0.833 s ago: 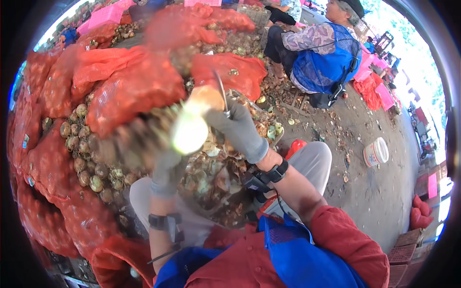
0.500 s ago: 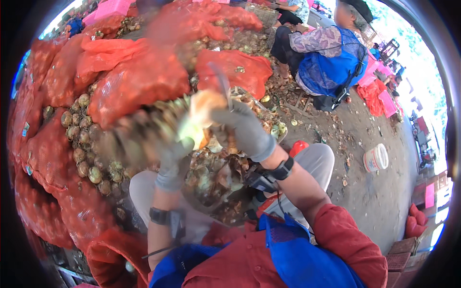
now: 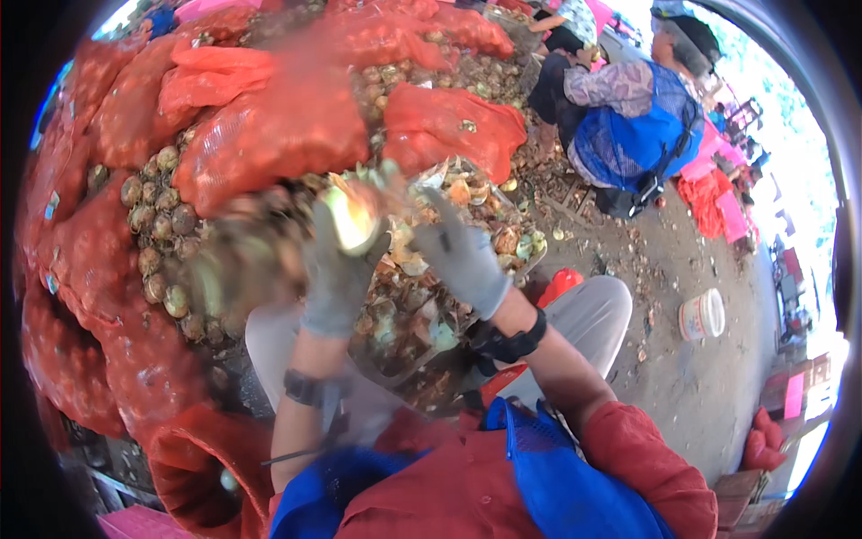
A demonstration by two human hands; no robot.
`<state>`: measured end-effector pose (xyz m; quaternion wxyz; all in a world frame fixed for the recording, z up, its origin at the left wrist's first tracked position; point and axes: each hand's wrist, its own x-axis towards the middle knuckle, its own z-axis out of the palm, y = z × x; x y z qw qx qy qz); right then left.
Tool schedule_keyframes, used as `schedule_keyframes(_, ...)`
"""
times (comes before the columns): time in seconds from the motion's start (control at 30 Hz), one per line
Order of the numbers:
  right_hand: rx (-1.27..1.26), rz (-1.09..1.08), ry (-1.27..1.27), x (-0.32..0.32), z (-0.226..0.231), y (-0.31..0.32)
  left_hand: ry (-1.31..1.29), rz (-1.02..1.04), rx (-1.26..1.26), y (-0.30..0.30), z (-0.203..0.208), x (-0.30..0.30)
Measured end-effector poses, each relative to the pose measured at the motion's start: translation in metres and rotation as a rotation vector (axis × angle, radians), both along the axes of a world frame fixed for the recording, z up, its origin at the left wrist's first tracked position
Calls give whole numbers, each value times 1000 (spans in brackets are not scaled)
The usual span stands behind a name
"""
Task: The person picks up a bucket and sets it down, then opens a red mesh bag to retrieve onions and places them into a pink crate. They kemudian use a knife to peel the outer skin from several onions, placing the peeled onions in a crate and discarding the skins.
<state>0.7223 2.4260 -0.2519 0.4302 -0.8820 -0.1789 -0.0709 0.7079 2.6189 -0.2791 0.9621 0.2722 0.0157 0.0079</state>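
An onion (image 3: 352,216), bright and blurred, was gripped in the gloved left hand (image 3: 337,269), the fingers clamped around it above the lap. The gloved right hand (image 3: 462,256) was held just beside it; whether its fingers were closed on anything could not be told. Peelings (image 3: 409,314) were heaped in the lap below. Red mesh sacks (image 3: 269,135) of onions were piled ahead, and a white bucket (image 3: 701,314) was seen on the ground to the right.
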Motion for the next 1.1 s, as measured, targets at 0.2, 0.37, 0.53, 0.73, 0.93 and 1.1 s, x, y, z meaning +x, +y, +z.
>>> schedule_keyframes(0.2,-208,204,-179,-15,-7,60,-138,136,252,0,4,-2)
schedule_keyframes(0.37,-267,233,-318,-5,4,54,-173,114,330,8,-6,2)
schedule_keyframes(0.53,165,418,-79,9,14,43,-173,-29,122,6,16,-4)
schedule_keyframes(0.73,712,405,332,11,47,30,-245,169,648,4,3,-8)
schedule_keyframes(0.93,66,143,427,52,32,-6,-311,53,299,6,24,-23)
schedule_keyframes(1.1,-294,-13,142,33,1,-12,-379,225,623,27,11,-8)
